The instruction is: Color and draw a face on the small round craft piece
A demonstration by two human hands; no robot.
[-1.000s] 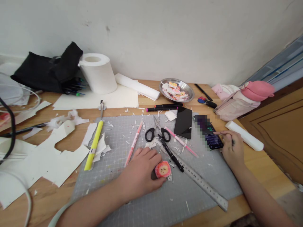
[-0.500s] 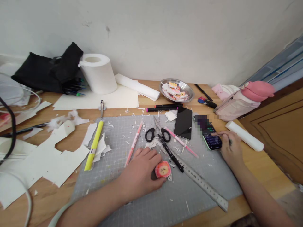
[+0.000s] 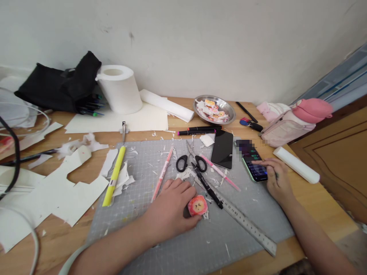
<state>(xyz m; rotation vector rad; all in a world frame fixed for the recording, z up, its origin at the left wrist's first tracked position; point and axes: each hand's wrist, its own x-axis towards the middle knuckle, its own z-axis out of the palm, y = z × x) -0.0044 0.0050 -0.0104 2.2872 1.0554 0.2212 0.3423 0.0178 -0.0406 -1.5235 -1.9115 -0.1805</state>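
Note:
My left hand (image 3: 169,208) lies on the grey cutting mat (image 3: 183,236) with its fingers curled. Its thumb and fingertips pinch a small round pink and orange cutout with a drawn face (image 3: 197,205). My right hand (image 3: 275,181) rests at the mat's right edge, its forefinger stretched onto the lit screen of a green-cased phone (image 3: 252,164). The other fingers are curled round a thin dark tool (image 3: 276,175) that barely shows. A second phone (image 3: 222,148) with a dark screen lies beside it. Black-handled scissors (image 3: 191,160) and a black pen (image 3: 207,185) lie just beyond my left hand.
A steel ruler (image 3: 246,223), pink pens (image 3: 162,173) and a yellow marker (image 3: 114,175) lie on the mat among paper scraps. Behind stand a paper roll (image 3: 119,88), a black pouch (image 3: 57,86), a metal dish of cutouts (image 3: 214,109) and a pink bottle bag (image 3: 292,119). Cut card (image 3: 63,191) lies left.
My right hand has slid a little to the left over the lit phone, and the phone has shifted slightly with it. The left hand has stayed still on the cutout.

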